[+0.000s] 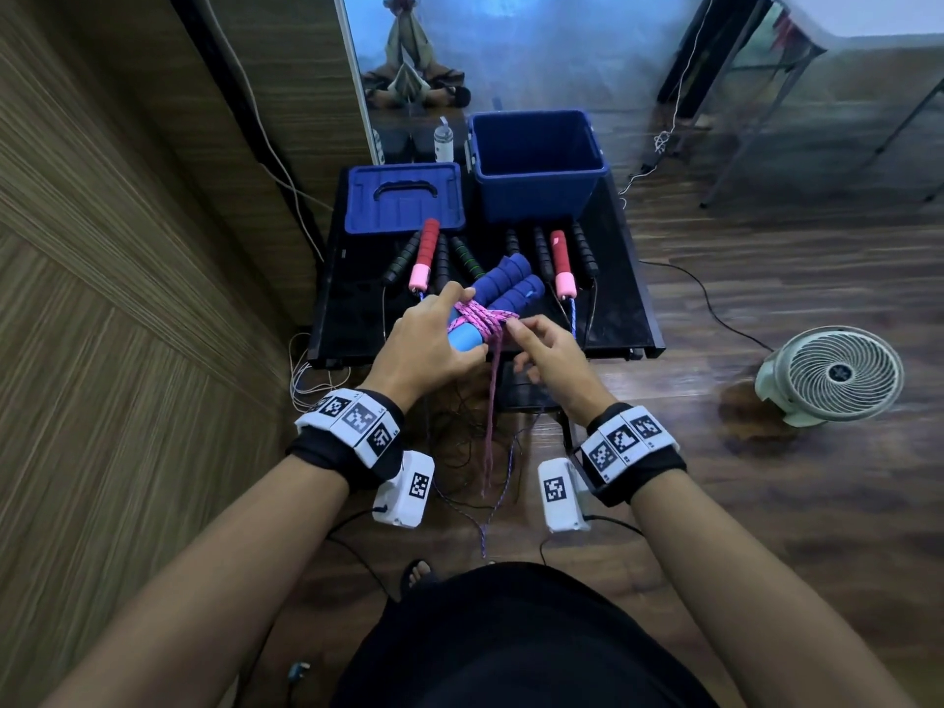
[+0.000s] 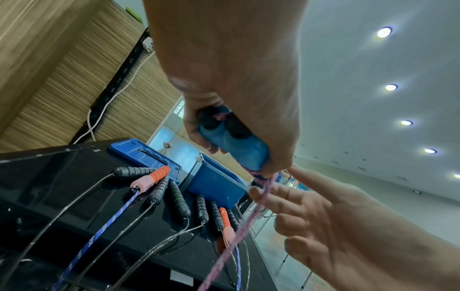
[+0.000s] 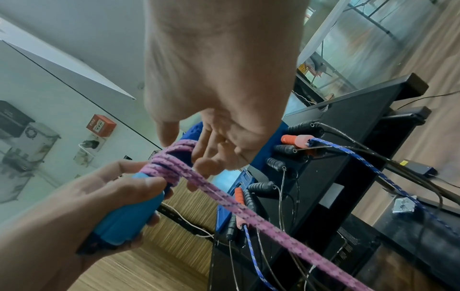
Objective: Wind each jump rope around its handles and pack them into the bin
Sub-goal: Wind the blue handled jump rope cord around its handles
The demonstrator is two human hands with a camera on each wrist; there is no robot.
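Handles (image 1: 503, 286) point away toward bin (image 1: 536, 161), left hand (image 1: 424, 344) clamping them, right hand (image 1: 549, 350) pinching rope (image 1: 493, 380).

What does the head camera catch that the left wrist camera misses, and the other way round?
Only the head view shows the fan, the bin's empty inside and the pink rope hanging to the floor. Only the left wrist view shows the ceiling lights. Both show the left hand gripping the blue handles, the right hand and the lid.
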